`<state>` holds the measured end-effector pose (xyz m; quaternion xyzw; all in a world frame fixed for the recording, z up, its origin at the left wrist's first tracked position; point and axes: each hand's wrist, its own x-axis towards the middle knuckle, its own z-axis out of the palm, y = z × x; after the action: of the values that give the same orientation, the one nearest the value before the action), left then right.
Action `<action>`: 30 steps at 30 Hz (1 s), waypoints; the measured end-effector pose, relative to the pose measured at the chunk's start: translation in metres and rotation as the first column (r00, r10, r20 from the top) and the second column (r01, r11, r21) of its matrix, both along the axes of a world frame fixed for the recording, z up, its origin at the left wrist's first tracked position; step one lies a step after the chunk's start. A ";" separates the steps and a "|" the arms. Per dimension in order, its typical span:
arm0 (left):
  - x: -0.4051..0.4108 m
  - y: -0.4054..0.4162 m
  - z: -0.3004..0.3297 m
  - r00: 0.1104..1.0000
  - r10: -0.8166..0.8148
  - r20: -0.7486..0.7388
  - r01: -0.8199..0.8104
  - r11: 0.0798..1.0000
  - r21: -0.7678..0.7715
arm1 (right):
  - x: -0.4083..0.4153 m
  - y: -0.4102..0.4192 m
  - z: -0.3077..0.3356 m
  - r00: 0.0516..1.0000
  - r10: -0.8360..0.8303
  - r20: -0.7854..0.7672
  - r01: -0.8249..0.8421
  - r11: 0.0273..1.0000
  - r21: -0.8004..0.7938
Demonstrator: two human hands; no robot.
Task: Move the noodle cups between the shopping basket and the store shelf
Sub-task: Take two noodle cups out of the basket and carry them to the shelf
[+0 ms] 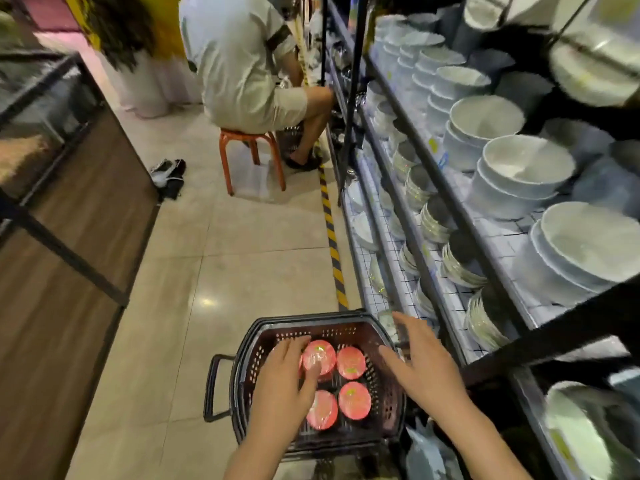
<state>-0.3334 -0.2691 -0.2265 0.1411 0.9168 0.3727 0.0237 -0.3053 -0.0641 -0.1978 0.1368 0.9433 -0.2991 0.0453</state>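
Note:
A dark shopping basket [349, 320] stands on the floor by the shelf. Several noodle cups with pink-red lids sit inside it: one at the far left [323, 353], one at the far right [350, 362], one at the near right [354, 400] and one at the near left [325, 412]. My left hand [282, 382] reaches into the basket, its fingers spread over the far left cup and touching its lid. My right hand [420, 362] hovers open above the basket's right rim, fingers spread, holding nothing.
The store shelf [460, 216] on the right carries stacks of white bowls and plates. A person sits on a red stool [252, 147] further down the aisle. A wooden counter [69, 237] runs along the left. Striped tape marks the floor by the shelf.

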 end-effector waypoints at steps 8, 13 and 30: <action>0.004 0.047 0.051 0.890 -0.426 -0.166 0.438 0.898 0.048 | 0.105 -0.015 0.022 0.916 -0.400 -0.021 0.400 0.917 -0.003; 0.048 0.058 0.057 0.633 -0.749 -0.195 0.761 0.648 -0.016 | 0.203 -0.066 0.024 0.643 -0.763 -0.057 0.763 0.645 -0.034; 0.381 0.041 0.086 -0.258 -0.942 -0.216 0.962 -0.271 0.031 | 0.534 -0.277 0.039 -0.383 -0.898 -0.217 0.923 -0.362 -0.134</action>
<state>0.0475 -0.2284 -0.1404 0.8326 0.4052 0.2860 0.2468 0.2290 -0.3414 -0.1584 0.8197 0.4300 -0.1683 -0.3388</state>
